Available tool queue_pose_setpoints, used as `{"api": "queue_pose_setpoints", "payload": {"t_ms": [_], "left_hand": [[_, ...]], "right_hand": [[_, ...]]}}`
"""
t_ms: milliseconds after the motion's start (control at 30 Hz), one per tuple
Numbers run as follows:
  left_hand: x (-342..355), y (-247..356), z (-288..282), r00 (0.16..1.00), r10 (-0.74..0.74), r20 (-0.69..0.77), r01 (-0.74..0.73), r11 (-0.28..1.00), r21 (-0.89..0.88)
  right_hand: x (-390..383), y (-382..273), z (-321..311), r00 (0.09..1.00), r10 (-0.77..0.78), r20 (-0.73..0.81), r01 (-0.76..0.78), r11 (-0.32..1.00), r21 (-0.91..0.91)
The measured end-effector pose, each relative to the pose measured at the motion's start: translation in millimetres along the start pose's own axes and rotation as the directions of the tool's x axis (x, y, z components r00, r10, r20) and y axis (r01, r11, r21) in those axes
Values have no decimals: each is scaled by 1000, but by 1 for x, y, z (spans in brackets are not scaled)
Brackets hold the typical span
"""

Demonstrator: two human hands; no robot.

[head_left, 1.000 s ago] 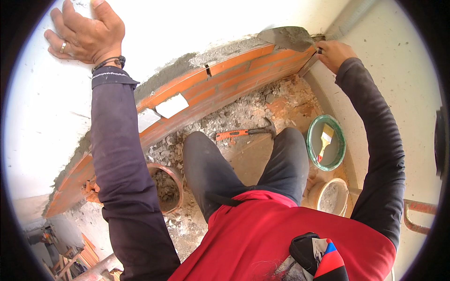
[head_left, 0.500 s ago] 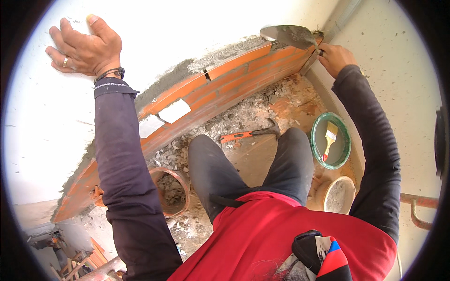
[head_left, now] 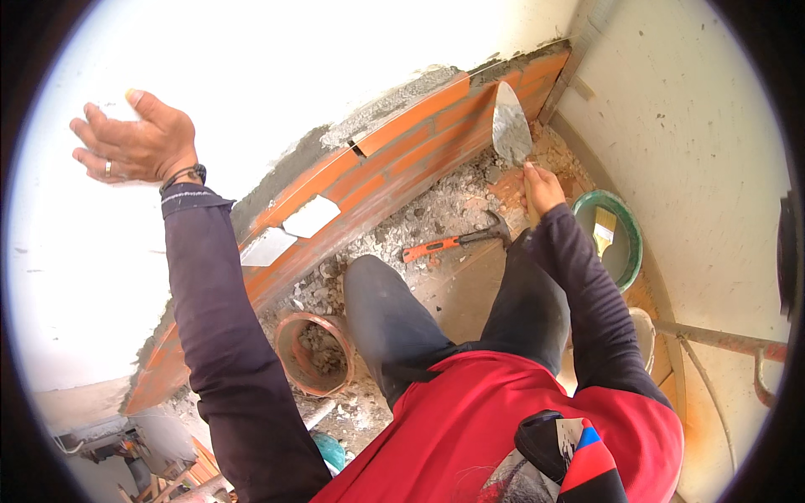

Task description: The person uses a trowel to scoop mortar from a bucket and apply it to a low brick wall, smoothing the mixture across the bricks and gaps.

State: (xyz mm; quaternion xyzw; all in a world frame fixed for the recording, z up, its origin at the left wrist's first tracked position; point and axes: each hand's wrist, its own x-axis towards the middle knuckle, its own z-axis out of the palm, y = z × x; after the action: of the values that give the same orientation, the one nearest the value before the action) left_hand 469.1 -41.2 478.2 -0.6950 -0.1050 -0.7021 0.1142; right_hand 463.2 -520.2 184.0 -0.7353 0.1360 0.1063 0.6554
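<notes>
My left hand (head_left: 138, 138) rests spread on the white wall surface (head_left: 277, 59) at the upper left, a ring on one finger. In my right hand (head_left: 543, 186) is the handle of a trowel (head_left: 511, 126), its pointed blade tilted upward in front of the low brick wall (head_left: 402, 151). Grey mortar (head_left: 390, 105) lines the upper edge of the orange bricks. Two white tile-like pieces (head_left: 312, 217) sit against the brick face nearer my left arm. Below the trowel, a claw hammer (head_left: 453, 239) with an orange and black handle lies on the floor between my knees.
Rubble (head_left: 394, 214) covers the floor along the wall's foot. A green-rimmed tub (head_left: 635, 239) holding a paintbrush (head_left: 604, 230) stands right of my knee. By my left knee is a clay-coloured bucket (head_left: 285, 352) with debris inside. A metal bar (head_left: 713, 337) juts from the right.
My right hand has brought the trowel down and left, away from the wall's far corner, and its blade now points upward. The left hand stays on the white surface.
</notes>
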Motion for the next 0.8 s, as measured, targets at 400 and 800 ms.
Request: {"api": "queue_pose_setpoints", "payload": {"t_ms": [400,800], "left_hand": [[-1,5,-1,999,45,26,-47,997,61],[-1,-5,7,997,74,4,-74,997,3]], "right_hand": [[60,33,34,936,-324,-137,187,789,-585],[-52,53,45,972,103,210,-65,981,-183]]}}
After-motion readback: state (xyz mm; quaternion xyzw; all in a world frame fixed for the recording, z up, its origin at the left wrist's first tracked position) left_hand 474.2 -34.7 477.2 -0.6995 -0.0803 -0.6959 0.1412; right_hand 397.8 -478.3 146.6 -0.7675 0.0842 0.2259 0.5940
